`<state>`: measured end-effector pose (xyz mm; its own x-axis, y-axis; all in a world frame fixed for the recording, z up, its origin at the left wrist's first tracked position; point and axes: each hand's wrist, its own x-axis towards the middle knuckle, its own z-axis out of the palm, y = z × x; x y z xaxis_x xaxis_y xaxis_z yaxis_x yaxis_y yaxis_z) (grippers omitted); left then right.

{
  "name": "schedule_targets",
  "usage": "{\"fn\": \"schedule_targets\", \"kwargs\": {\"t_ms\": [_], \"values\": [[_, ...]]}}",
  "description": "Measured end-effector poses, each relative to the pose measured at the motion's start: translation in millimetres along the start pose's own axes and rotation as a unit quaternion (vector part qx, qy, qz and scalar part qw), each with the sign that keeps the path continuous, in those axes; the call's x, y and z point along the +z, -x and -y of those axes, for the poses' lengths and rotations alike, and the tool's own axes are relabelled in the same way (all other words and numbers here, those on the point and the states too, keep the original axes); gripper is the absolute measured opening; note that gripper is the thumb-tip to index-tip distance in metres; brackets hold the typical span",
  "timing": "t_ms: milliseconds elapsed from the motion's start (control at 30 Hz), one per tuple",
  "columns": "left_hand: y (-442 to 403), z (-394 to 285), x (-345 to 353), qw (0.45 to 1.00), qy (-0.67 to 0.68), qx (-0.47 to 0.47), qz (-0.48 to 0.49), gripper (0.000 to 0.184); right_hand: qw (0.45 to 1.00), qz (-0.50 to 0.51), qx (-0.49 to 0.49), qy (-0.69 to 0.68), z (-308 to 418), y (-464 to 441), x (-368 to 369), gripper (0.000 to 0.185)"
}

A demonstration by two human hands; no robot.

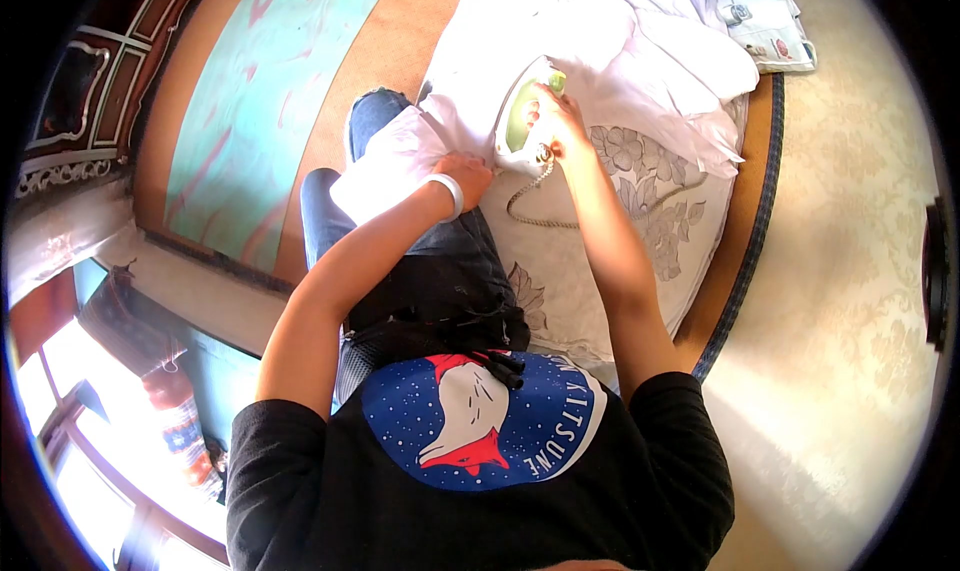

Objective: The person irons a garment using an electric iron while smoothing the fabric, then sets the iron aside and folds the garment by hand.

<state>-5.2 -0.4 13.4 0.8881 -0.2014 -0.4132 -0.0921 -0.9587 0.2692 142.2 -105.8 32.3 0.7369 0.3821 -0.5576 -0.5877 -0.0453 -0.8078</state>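
Note:
My right hand (560,123) is closed round the handle of a green and white iron (518,131), which rests on white cloth. The iron's braided cord (528,218) leaves its rear and curls over a flower-patterned sheet (620,226). My left hand (466,177), with a white band at the wrist, lies at the edge of a white cloth (395,166) that drapes over my jeans. Its fingers are bent down at the cloth, and their tips are hard to make out.
A heap of white fabric (670,61) lies beyond the iron. At the upper right is a printed bag (768,31). A teal patterned mat (270,91) stretches along the left, near dark carved furniture (75,96). A pale patterned wall (850,221) stands on the right.

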Motion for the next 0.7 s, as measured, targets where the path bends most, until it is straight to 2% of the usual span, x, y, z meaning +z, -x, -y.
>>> {"fn": "schedule_targets", "kwargs": {"t_ms": [333,433,533,700], "values": [[-1.7,-0.2,10.6,0.998,-0.053,0.015,-0.006,0.021,1.0,-0.001,0.01,-0.011,16.8,-26.1,3.7,0.016],[-0.1,2.3,23.1,0.997,-0.05,0.024,-0.053,0.022,1.0,-0.002,0.01,-0.016,20.9,-39.5,7.2,0.016],[4.2,1.0,20.5,0.999,-0.03,0.019,-0.031,0.021,1.0,-0.01,0.001,-0.027,22.9,-55.6,13.0,0.016],[7.7,4.1,25.9,0.997,0.002,0.032,-0.075,0.018,0.999,0.003,0.0,-0.053,32.8,-67.7,25.4,0.01]]}}
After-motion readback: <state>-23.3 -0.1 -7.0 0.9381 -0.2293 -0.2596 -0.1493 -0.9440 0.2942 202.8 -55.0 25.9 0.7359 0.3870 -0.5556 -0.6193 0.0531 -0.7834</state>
